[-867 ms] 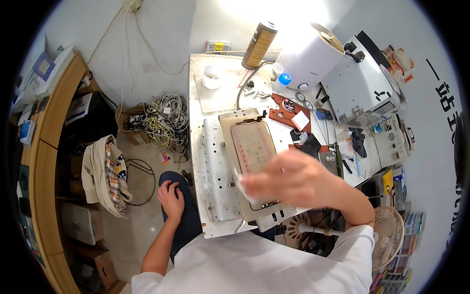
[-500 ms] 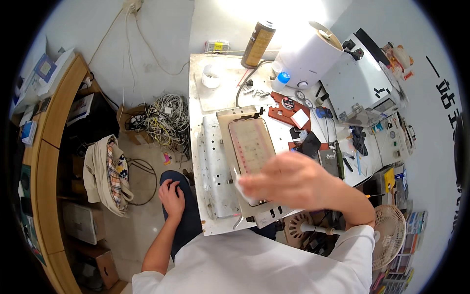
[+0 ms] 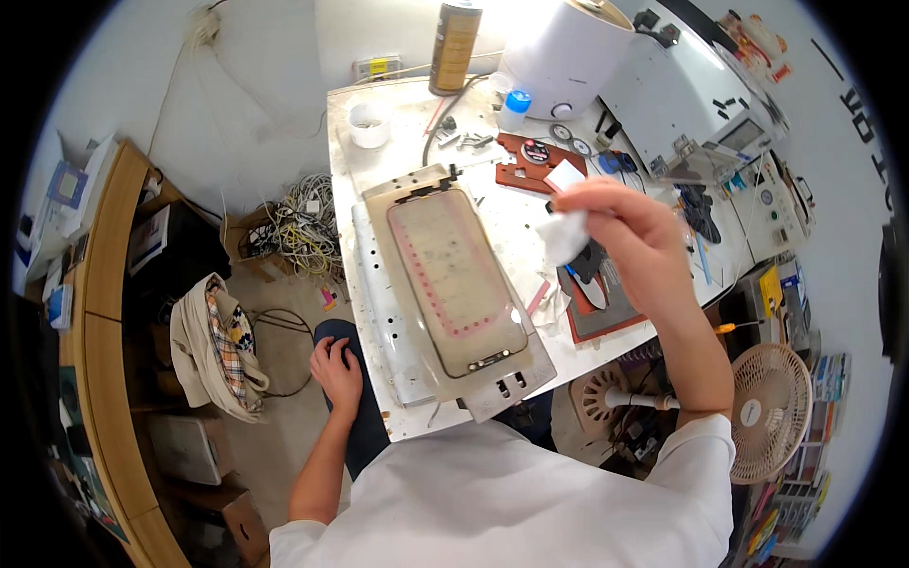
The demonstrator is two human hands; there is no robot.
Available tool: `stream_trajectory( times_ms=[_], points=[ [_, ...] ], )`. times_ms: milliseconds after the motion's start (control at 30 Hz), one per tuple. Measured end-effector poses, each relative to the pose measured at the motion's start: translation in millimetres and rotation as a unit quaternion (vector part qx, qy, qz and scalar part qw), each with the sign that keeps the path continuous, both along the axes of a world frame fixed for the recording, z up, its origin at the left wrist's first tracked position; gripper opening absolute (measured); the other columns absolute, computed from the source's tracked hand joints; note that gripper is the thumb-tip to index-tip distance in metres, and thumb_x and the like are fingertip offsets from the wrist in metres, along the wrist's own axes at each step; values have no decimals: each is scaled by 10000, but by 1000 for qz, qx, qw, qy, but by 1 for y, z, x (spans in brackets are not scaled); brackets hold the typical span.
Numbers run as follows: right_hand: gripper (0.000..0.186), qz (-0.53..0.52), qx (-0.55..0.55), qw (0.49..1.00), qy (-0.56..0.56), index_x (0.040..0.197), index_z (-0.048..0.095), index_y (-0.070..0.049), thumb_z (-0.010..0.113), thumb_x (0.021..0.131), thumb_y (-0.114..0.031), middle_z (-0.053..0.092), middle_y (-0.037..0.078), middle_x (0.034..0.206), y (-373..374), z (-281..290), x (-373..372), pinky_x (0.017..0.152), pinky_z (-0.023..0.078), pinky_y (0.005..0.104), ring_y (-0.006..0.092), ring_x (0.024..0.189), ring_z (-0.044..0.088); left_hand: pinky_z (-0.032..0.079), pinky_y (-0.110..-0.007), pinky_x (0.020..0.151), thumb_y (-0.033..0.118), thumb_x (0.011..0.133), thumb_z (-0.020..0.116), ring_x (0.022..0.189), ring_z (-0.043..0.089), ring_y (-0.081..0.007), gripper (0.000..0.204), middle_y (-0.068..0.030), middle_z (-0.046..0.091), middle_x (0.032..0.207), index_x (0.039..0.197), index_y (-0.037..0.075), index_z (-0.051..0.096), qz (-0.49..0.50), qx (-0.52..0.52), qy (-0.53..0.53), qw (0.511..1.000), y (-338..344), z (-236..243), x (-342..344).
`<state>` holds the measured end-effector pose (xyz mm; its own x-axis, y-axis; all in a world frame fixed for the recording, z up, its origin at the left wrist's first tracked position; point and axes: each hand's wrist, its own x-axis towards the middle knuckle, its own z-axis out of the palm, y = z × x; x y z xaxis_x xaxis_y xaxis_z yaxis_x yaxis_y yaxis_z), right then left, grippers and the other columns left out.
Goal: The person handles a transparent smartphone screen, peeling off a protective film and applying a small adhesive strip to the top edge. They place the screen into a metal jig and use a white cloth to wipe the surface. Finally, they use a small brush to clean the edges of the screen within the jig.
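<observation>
Fingers of the right hand [image 3: 636, 232] pinch a crumpled white wad [image 3: 565, 239], thumb and fingertips closed on it, raised over the bench [image 3: 516, 230] to the right of a rounded rectangular panel [image 3: 454, 270], apart from it; the left hand [image 3: 339, 374] rests on the person's left knee, its fingers relaxed and slightly spread, gripping nothing visible; the panel, dark-edged with a row of reddish dots along its left and near sides, lies on a translucent pad [image 3: 407, 275] near the bench's front edge; beyond it stands an open white tub [image 3: 369, 126], its contents too small to tell; to the tub's right are a small blue-capped bottle [image 3: 514, 111], its fill unclear, and a tall brown can [image 3: 455, 49]; on the floor to the left, a tangle of cables [image 3: 308, 213] is heaped against a cardboard box [image 3: 248, 232].
</observation>
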<state>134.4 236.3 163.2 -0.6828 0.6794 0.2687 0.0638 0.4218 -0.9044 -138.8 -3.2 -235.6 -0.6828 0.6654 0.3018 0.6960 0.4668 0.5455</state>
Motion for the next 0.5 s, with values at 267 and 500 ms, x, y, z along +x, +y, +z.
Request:
stream_trajectory(
  times_ms=[267, 500],
  points=[
    [115, -31, 329, 943, 50, 996, 777, -57, 782, 882, -67, 737, 48, 962, 32, -40, -55, 698, 579, 283, 173, 812, 713, 396, -476, 1044, 83, 875, 689, 1204, 527, -342, 222, -121, 603, 1244, 1094, 90, 727, 10, -20, -23, 999, 2, 3, -2],
    [217, 0, 435, 898, 65, 1053, 724, -115, 760, 848, -52, 749, 17, 955, 33, -52, -68, 713, 586, 327, 221, 857, 719, 391, -478, 1057, 97, 878, 697, 1226, 521, -345, 229, -120, 603, 1270, 1105, 85, 724, 25, 0, -44, 999, 0, -2, -1]
  ],
)
